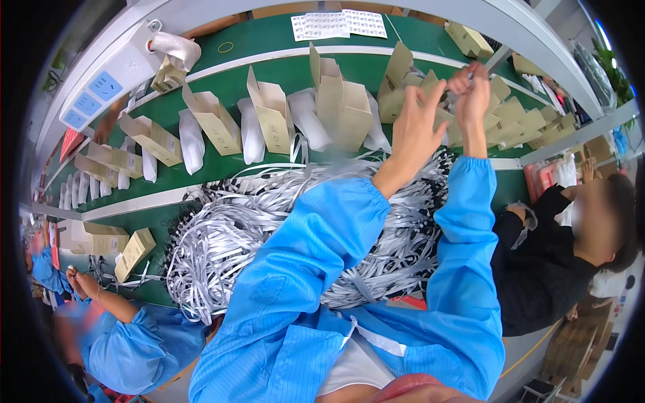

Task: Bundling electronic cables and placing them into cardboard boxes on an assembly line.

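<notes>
My left hand [415,131] reaches out over the row of open tan cardboard boxes, its fingers spread and apart. Just right of it, my right hand [472,97] is raised over the boxes with its fingers curled together; a small dark bit shows between them, too small to name. Behind and beside both hands stand open boxes [507,124], partly hidden by them. Farther left, a tall open box [346,111] stands beside a white wrapped pouch [310,119]. Beneath my forearms lies a big heap of white flat straps [222,242] with black ends.
Boxes and white pouches line the green conveyor [222,164]. Printed label sheets [339,24] lie at its far side. A white power strip [101,80] hangs at upper left. A co-worker in blue [144,342] sits at left, another in black [537,275] at right.
</notes>
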### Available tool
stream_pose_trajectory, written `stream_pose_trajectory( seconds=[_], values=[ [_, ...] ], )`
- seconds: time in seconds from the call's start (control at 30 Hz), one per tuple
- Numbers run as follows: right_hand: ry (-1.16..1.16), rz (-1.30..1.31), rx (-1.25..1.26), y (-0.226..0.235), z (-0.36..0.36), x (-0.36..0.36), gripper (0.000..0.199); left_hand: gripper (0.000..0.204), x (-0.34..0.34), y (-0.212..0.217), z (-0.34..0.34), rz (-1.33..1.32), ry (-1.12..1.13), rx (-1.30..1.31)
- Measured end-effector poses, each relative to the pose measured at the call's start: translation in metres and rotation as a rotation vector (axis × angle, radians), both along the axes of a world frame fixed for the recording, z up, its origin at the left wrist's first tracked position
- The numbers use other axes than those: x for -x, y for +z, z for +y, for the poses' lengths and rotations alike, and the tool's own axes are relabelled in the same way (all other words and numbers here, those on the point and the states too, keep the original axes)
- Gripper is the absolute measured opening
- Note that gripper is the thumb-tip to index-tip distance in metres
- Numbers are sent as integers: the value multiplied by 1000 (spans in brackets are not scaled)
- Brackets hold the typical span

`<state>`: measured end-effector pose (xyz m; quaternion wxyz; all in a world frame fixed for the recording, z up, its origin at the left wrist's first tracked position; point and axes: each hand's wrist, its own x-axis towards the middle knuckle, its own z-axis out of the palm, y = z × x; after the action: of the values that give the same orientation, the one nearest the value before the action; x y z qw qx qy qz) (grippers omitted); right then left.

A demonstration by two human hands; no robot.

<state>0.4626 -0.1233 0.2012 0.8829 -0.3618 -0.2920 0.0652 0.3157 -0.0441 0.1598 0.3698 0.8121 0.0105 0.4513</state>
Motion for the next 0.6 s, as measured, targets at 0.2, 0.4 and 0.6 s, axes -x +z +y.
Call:
stream_pose_trajectory(
  seconds=[0.2, 0.4, 0.6],
  values=[
    [-197, -515, 783, -44, -23, 0, 28, 76, -21, -3, -1, 72, 35, -28],
    [-394, -471, 837, -16, -40, 0, 31, 65, -31, -10, -13, 120, 67, -6],
    [-369, -614, 1191, 19, -57, -40, 42, 54, 2, -1, -43, 64, 161, -46]
  ],
)
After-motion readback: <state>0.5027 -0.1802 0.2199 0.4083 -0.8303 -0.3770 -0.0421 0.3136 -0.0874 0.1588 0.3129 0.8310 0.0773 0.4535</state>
